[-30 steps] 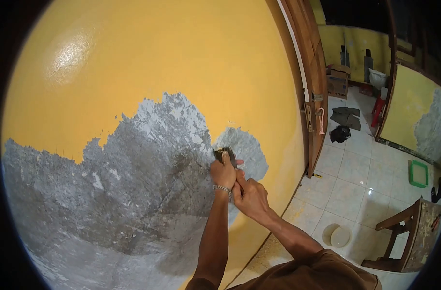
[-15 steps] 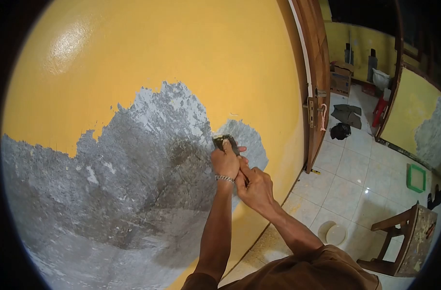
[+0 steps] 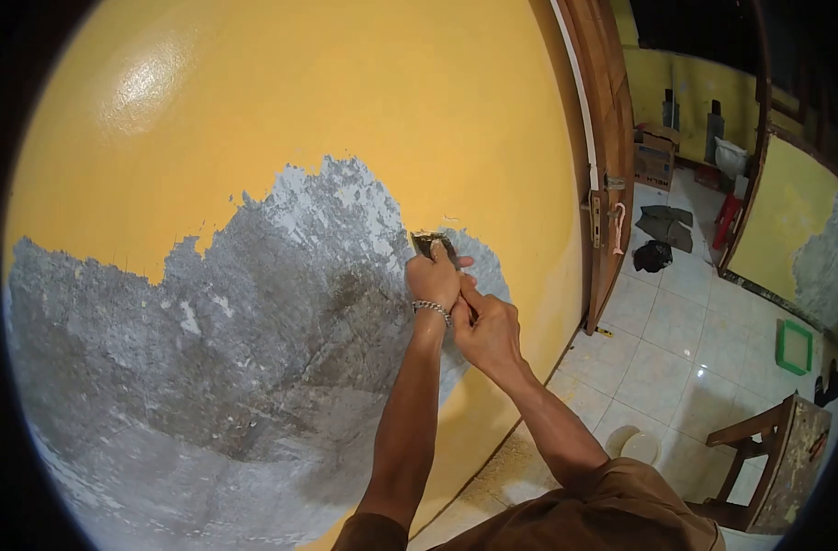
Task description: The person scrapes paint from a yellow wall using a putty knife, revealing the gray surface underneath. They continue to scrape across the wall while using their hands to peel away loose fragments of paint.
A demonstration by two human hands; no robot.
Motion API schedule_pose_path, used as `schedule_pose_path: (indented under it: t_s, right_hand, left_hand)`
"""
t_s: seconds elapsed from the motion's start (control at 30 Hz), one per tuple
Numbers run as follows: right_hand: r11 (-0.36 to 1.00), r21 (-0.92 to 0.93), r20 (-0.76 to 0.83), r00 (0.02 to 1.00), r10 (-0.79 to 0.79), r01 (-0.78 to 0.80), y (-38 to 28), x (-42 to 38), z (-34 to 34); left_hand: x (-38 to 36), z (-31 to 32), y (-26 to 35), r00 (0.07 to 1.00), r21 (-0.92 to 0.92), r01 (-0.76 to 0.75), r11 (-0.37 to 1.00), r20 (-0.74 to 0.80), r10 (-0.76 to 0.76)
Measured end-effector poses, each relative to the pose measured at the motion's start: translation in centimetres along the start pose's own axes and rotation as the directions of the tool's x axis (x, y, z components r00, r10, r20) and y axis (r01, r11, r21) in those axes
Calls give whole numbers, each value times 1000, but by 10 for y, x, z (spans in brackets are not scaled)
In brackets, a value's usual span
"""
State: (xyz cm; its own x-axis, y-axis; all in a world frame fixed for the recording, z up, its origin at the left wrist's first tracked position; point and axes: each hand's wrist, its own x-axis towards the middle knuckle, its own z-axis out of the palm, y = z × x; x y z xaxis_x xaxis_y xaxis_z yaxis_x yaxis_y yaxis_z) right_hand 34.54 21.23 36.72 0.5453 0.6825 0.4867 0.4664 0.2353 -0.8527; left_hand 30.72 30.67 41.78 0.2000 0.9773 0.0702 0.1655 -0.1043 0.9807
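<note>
A paint scraper (image 3: pixel 428 242) with a dark, paint-flecked blade is pressed against the wall, at the notch of yellow paint between two stripped areas. My left hand (image 3: pixel 432 283), a chain bracelet at its wrist, is closed around the scraper close to the blade, a finger lying along it. Just below and to the right, my right hand (image 3: pixel 489 332) is wrapped round what appears to be the handle, mostly hidden by the fingers. Yellow paint (image 3: pixel 345 83) covers the upper wall with a ragged lower edge. Bare grey plaster (image 3: pixel 272 340) spreads below and to the left.
A wooden door (image 3: pixel 605 184) stands at the wall's right end. On the tiled floor are a wooden stool (image 3: pixel 787 464), a pale round container (image 3: pixel 639 447), a green tray (image 3: pixel 781 347), a black bag (image 3: pixel 652 256) and a cardboard box (image 3: pixel 654 158). Scrapings lie along the wall base.
Both hands have pushed the scraper a short way up the wall, toward the yellow paint edge. The grip looks the same, and the view has shifted slightly.
</note>
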Motion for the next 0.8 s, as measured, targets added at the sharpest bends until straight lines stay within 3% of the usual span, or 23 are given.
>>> schedule_pose_path:
  t_s: [0.07,0.13,0.2,0.33,0.53,0.6,0.63,0.73,0.8]
  right_hand:
    - [1000,10,10,1000,8,-9,7,-13,3]
    - [992,-118,36,999,-31,35,20,-31,10]
    - [988,-141,-7,998,-58,57,17,-20,11]
    - [999,-48,3,1000,11,-11,15,-18,3]
    - [992,-123,-6,1000,24,-24,16,-6,8]
    - [999,21,0,999,42,-42,15,6,-3]
    - [999,-45,39,999,32,-30,10,0,-9]
    - [996,-79,-9,999,-52,51,35,-15,11]
    - [992,-128,-25,999,-24,21,23,2,3]
  left_hand:
    - [-10,-2,-9,1000,40,-10,999,-20,10]
    - [-9,-6,-22,1000,-26,0,1000,-26,0]
    - [-3,-6,-16,999,47,19,999,25,-20]
    - [-6,4,-18,1000,-86,-1,996,-31,-2]
    - [12,4,-19,999,52,-35,998,23,33]
    - [14,16,-13,999,-70,-12,997,-30,10]
    - [8,13,-17,999,0,-36,999,-35,36]
    - [3,7,-34,998,-41,-45,998,-35,43]
    - [22,14,-22,997,36,-72,997,13,72]
